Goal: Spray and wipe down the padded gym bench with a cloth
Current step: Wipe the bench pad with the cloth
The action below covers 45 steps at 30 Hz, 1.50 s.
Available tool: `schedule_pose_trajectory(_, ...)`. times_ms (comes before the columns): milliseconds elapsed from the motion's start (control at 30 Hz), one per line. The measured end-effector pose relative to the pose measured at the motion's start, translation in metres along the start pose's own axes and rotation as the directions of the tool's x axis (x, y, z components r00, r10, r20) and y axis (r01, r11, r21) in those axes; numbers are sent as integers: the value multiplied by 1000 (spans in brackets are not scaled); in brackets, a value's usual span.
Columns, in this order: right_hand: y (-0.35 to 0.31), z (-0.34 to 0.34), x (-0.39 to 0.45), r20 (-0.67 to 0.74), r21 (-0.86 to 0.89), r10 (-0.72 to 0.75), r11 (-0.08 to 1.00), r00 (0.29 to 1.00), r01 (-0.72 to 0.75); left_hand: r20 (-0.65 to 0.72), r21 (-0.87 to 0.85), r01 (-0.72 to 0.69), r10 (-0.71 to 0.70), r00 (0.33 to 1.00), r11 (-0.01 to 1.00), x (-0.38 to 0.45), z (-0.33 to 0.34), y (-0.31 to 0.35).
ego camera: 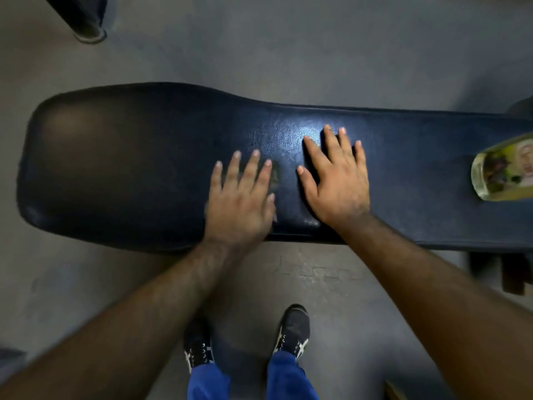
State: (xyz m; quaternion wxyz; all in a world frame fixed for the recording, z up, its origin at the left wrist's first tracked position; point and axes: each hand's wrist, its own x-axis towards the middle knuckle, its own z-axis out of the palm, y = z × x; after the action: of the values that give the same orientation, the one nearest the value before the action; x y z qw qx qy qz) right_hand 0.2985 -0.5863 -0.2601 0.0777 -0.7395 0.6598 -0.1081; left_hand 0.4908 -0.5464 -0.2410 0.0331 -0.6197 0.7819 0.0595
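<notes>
Both hands lie flat on the padded gym bench [129, 168], palms down, fingers straight and spread, neither curled round anything. Left hand [240, 202] rests near the front edge at mid-length; a dark, blurred patch under its fingers may be a cloth [275, 176], though the view is too smeared to settle this. Right hand [337, 180] presses just beside it, the two apart, on a glossy stretch of the dark blue vinyl. Bench runs across the view, its wider end to the left, above a grey concrete floor [288, 53]. A clear bottle [501, 171] of pale yellowish liquid lies on the pad at the far right, well apart from both hands; its top is out of view. Two dark shoes [292, 332] and blue trouser legs stand below. Step in hand, as judged: wiping the middle of the pad. Next move likely calls for sweeping toward the duller, wider left end, with flat, even pressure, or reaching right for the bottle
</notes>
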Motion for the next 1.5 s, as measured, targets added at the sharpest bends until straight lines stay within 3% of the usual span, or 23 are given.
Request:
schedule_pose_trajectory(67, 11, -1, 14, -2, -5, 24, 1000, 1000, -24, -72, 28, 143, -141, 987, 989, 63, -6, -21)
schedule_pose_trajectory(133, 16, 2, 19, 0, -17, 62, 998, 998, -62, -48, -12, 343, -343, 938, 939, 100, -15, -21)
schedule_pose_trajectory(167, 15, 4, 18, -7, -18, 71, 997, 997, -71, -58, -11, 359, -359, 932, 933, 99, -12, -14)
schedule_pose_trajectory(233, 14, 3, 17, -29, 20, 79, 997, 996, -79, -40, 13, 140, -140, 989, 990, 66, -6, 6)
schedule_pose_trajectory(300, 14, 1, 18, -31, 50, 95, 994, 995, -93, 29, 44, -120, 119, 992, 992, 44, -4, 1)
schedule_pose_trajectory(333, 14, 0, 18, -27, 54, 98, 994, 995, -97, 31, 65, -150, 148, 988, 987, 56, -6, -7)
schedule_pose_trajectory(433, 15, 1, 18, -34, 58, 89, 995, 995, -87, -22, 24, 238, -238, 971, 971, 119, -21, -6)
schedule_pose_trajectory(467, 14, 1, 18, -45, 61, 96, 994, 994, -93, -26, 18, 278, -278, 960, 960, 122, -20, 2)
schedule_pose_trajectory(533, 13, 0, 16, -56, 47, 137, 990, 989, -135, -11, 43, 37, -37, 999, 998, 95, -10, 16)
schedule_pose_trajectory(600, 12, 0, 18, -38, -5, 193, 981, 981, -193, 14, 62, -180, 179, 984, 982, 78, -8, -2)
schedule_pose_trajectory(633, 12, 1, 19, -34, -27, 208, 978, 978, -208, 5, 59, -143, 143, 990, 988, 89, -11, -10)
schedule_pose_trajectory(733, 13, 1, 20, -28, -24, 198, 980, 980, -199, -43, 37, 236, -234, 971, 971, 135, -21, 9)
schedule_pose_trajectory(767, 13, -1, 20, -42, 18, 198, 980, 979, -197, -13, 43, 196, -196, 981, 980, 137, -20, 25)
schedule_pose_trajectory(867, 17, -12, 22, -25, 288, 261, 926, 965, -243, 83, 64, -213, 208, 975, 975, 118, -11, 43)
schedule_pose_trajectory(900, 21, -17, 21, -3, 336, 286, 903, 958, -268, 83, 72, -236, 230, 970, 969, 124, -15, 36)
schedule_pose_trajectory(1000, 46, -25, 18, -6, 181, 310, 935, 951, -304, 9, 56, 79, -80, 997, 995, 158, -21, 47)
schedule_pose_trajectory(1033, 58, -26, 16, -2, 120, 311, 944, 950, -308, 18, 38, 98, -99, 995, 994, 157, -20, 65)
schedule_pose_trajectory(1167, 88, -28, 7, 40, -24, 248, 969, 968, -247, 42, 18, -203, 202, 979, 979, 110, -4, 105)
schedule_pose_trajectory(1200, 91, -28, 4, 37, -26, 231, 973, 972, -230, 37, 8, -176, 175, 984, 984, 121, -8, 102)
schedule_pose_trajectory(1300, 98, -27, -5, 40, 0, 192, 981, 981, -192, 3, 23, 148, -149, 989, 989, 167, -16, 111)
schedule_pose_trajectory(1333, 100, -27, -5, 42, 11, 189, 982, 981, -189, 12, 13, 157, -157, 988, 988, 162, -15, 120)
schedule_pose_trajectory(1433, 98, -29, -4, 30, 39, 198, 979, 980, -199, 6, -14, -145, 145, 989, 989, 82, -1, 134)
schedule_pose_trajectory(1500, 94, -31, -10, 25, 68, 151, 986, 988, -153, 13, -3, -245, 245, 969, 970, 53, 3, 111)
